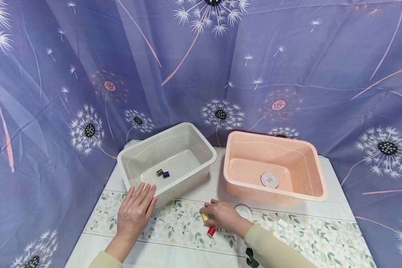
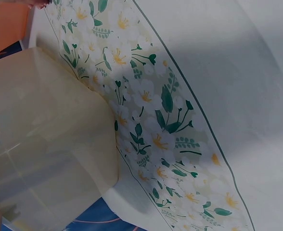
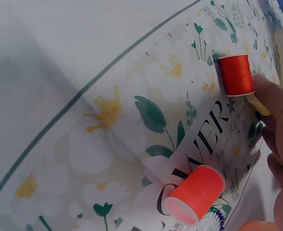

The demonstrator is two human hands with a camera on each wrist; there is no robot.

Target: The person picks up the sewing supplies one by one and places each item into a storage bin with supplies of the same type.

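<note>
My right hand (image 1: 224, 216) pinches a yellow spool of thread (image 1: 205, 217) between thumb and fingers, low over the floral cloth. Right beside it lies a red spool of thread (image 1: 211, 231). In the right wrist view a bright coral-pink spool (image 3: 195, 195) lies nearer the camera. My left hand (image 1: 136, 212) rests with extended fingers on the near rim of the grey bin (image 1: 194, 178). Inside that bin are a green spool (image 1: 159, 172) and a purple spool (image 1: 166, 174). A wheel of pins (image 1: 243, 212) lies behind my right hand, partly covered by it.
A peach bin (image 1: 274, 191) stands at the right, holding another pin wheel (image 1: 269, 180). A white spool (image 1: 282, 223) lies on the cloth beyond my right sleeve. Near the front edge is a black object (image 1: 251, 257). A purple dandelion-print curtain (image 1: 194, 74) surrounds the table.
</note>
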